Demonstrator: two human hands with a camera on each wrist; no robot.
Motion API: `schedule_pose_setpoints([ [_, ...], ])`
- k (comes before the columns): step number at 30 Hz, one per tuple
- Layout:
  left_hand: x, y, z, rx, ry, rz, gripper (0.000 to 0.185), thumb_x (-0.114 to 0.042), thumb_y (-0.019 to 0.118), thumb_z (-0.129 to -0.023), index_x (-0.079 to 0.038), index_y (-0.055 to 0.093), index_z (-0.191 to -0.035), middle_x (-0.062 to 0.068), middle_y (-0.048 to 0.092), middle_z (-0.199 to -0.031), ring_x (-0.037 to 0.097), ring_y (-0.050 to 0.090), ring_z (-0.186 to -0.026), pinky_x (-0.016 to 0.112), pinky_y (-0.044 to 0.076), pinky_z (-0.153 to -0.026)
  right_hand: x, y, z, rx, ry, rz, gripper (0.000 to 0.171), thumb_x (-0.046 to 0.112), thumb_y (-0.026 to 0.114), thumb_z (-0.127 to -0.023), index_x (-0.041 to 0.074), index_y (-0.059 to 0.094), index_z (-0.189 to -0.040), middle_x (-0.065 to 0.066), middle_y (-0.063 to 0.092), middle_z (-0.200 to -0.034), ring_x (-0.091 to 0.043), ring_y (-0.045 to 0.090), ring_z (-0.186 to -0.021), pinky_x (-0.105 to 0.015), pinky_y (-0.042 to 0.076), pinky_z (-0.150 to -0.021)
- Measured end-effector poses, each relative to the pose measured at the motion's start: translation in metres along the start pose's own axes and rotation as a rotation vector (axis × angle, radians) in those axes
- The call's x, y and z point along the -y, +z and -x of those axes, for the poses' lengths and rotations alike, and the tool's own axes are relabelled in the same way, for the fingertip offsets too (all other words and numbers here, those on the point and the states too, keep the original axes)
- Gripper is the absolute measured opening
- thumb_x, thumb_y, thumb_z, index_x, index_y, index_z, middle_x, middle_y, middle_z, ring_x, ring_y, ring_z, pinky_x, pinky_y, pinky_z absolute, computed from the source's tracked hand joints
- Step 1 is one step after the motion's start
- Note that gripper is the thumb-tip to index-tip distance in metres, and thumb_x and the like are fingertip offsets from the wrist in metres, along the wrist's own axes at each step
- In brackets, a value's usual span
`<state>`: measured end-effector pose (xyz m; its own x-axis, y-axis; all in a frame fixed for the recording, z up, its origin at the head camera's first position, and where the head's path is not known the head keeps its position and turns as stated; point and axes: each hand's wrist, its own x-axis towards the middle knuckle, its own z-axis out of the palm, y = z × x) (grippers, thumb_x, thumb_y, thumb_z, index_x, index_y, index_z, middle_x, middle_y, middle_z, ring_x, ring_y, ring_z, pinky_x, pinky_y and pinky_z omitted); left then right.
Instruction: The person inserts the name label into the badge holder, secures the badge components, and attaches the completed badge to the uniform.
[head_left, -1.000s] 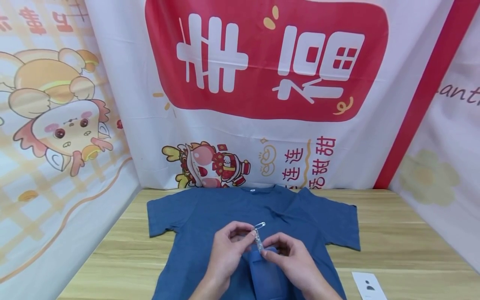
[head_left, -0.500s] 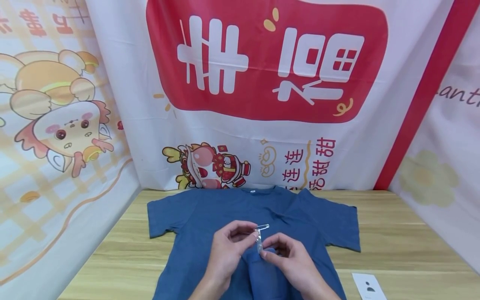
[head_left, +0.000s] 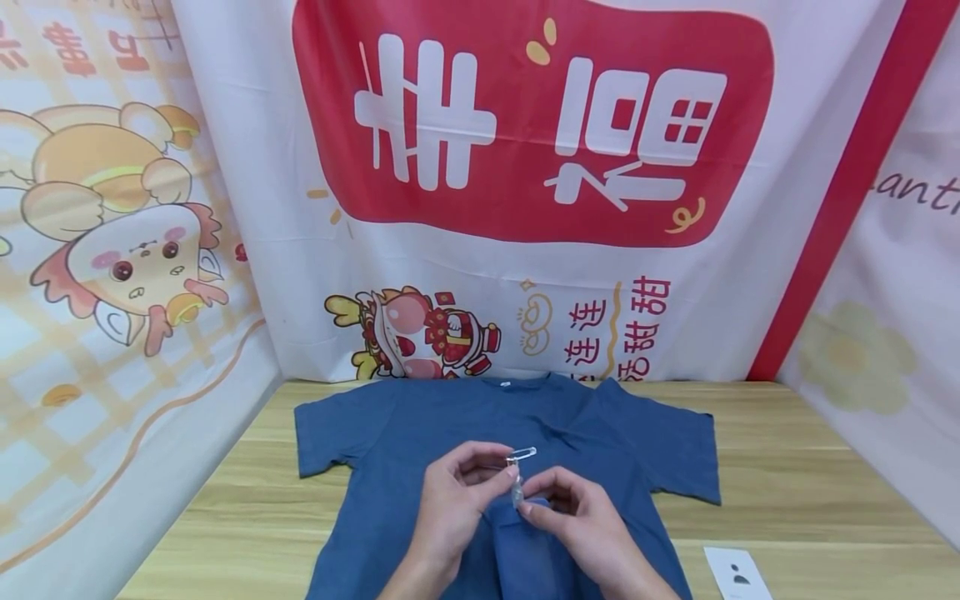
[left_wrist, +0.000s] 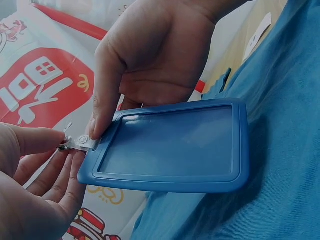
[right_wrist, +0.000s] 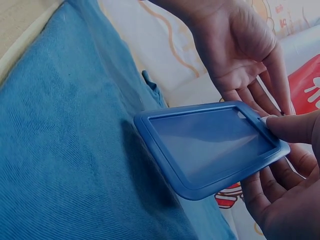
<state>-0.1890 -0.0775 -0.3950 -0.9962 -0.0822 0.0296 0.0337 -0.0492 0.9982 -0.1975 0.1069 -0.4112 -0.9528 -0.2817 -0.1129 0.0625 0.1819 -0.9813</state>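
Observation:
A blue badge holder (left_wrist: 170, 145) with a clear window hangs over the blue T-shirt (head_left: 420, 475). A short clear strap (head_left: 517, 493) with a snap button runs from its slot to a metal safety pin (head_left: 523, 454). My left hand (head_left: 459, 500) pinches the pin end of this strap between thumb and index finger. With thumb and fingers, my right hand (head_left: 581, 521) grips the strap right at the slotted edge of the holder. In the right wrist view the holder's window (right_wrist: 215, 145) shows no card, and the fingertips cover part of the strap.
The T-shirt lies spread flat on a wooden table (head_left: 810, 475), neckline toward the back. A white card (head_left: 738, 573) with a printed figure lies at the right front. Printed cloths hang behind and at both sides, the back one with a red panel (head_left: 525, 200).
Both hands keep their grips on the strap. The safety pin has turned from slanting upward to lying flatter, and the badge holder has shifted slightly left.

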Motion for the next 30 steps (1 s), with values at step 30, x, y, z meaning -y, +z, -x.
schedule_pose_setpoints([
  [30, 0.0019, -0.0026, -0.0017, -0.011, -0.06, 0.024, 0.025, -0.013, 0.086, -0.093, -0.009, 0.081, -0.117, 0.005, 0.08, -0.111, 0.012, 0.077, -0.093, 0.029, 0.064, -0.084, 0.0007, 0.0052, -0.0002, -0.047, -0.028, 0.009, 0.028, 0.022, 0.083, -0.095, 0.009, 0.073, -0.118, -0.006, 0.075, -0.107, -0.021, 0.068, -0.098, -0.035, 0.055, -0.083],
])
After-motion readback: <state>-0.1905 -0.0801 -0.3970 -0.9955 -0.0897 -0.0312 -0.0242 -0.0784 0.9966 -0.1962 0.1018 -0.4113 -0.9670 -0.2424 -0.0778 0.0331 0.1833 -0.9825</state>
